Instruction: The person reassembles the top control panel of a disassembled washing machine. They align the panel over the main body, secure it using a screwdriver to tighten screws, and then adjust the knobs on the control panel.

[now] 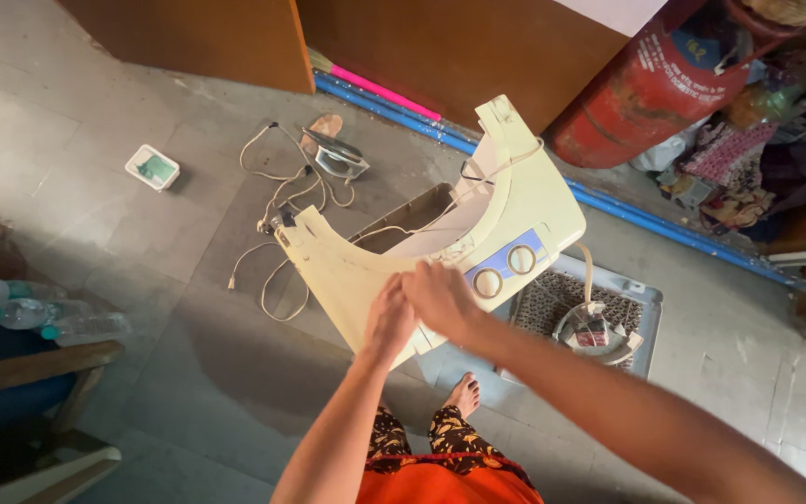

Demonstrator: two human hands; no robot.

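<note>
A cream plastic appliance top panel, curved in a U shape with a blue strip and two round dials, is held tilted above the floor. My left hand grips its near edge from below. My right hand rests on the same edge just left of the dials, touching my left hand. White wires trail from the panel's left end down onto the floor.
A grey vented base with a small motor part lies under the panel. A clothes iron and a small white box lie on the floor. A red gas cylinder leans at back right. Plastic bottles lie at left. My bare foot is below.
</note>
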